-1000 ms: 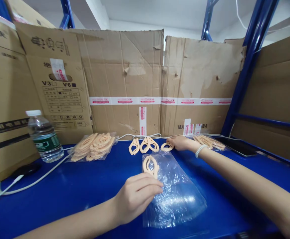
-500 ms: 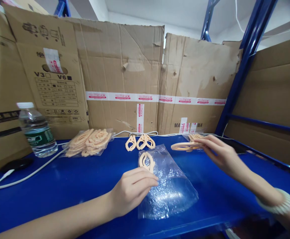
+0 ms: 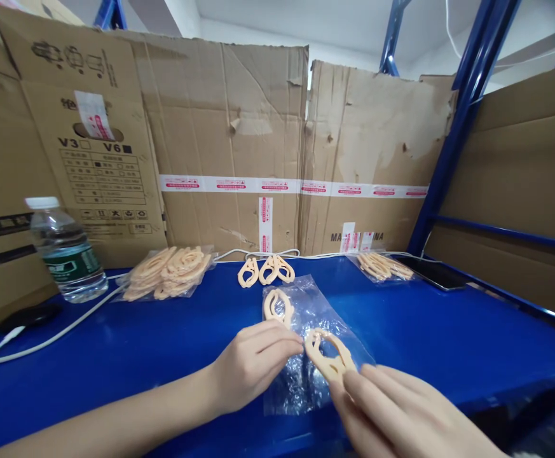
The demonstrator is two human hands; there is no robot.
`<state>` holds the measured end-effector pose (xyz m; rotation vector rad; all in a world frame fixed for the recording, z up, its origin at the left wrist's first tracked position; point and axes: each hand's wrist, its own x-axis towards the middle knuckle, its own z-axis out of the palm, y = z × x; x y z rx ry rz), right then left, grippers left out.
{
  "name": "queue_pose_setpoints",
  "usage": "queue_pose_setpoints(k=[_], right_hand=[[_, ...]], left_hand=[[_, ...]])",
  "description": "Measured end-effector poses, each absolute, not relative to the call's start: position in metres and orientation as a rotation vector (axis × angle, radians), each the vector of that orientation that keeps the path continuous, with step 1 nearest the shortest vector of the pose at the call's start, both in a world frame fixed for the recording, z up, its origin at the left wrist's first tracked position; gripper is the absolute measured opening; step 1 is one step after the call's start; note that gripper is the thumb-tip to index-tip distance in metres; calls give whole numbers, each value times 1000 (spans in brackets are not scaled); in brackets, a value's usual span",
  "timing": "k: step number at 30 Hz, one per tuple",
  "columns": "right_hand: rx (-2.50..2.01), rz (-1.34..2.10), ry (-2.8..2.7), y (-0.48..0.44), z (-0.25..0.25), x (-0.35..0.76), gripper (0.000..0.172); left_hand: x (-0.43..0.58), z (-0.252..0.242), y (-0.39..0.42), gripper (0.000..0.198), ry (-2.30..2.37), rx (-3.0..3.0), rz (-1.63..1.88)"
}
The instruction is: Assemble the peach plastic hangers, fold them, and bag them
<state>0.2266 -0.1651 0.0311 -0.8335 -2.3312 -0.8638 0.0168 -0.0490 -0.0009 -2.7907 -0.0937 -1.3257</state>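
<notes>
A clear plastic bag lies flat on the blue tabletop. My left hand is closed on the bag at its left side, its fingers also covering the lower end of a beige looped plastic piece, which resembles a folded hanger. I cannot tell whether this piece is inside the bag or on it. My right hand pinches another beige looped piece by its near end, over the bag and close to my left fingertips. Behind the bag, several more looped pieces lie in a row.
Filled clear bags of beige pieces lie at the back left and back right. A water bottle and a black device with a white cable are on the left. A phone lies right. Cardboard panels stand behind.
My right hand has moved from the back right down and towards me with its looped piece, now over the bag. My left hand has stayed almost in place.
</notes>
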Motion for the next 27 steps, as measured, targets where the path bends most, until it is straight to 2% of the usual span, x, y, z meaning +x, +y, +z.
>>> queue_pose_setpoints(k=[10,19,23,27], right_hand=[[-802,-1176,-2453,-115,-9,223,21],[-847,-1339,-2458,-103,-6,228,18],[-825,-1252,-2437,-99,-5,231,28],[-776,-994,-2470,-97,12,235,26]], left_hand=[[21,2,-51,25,-45,-2784,-1148],[22,2,-51,24,-80,-2805,-1139],[22,1,-50,26,-119,-2843,-1089],[22,0,-48,25,-128,-2846,-1108]])
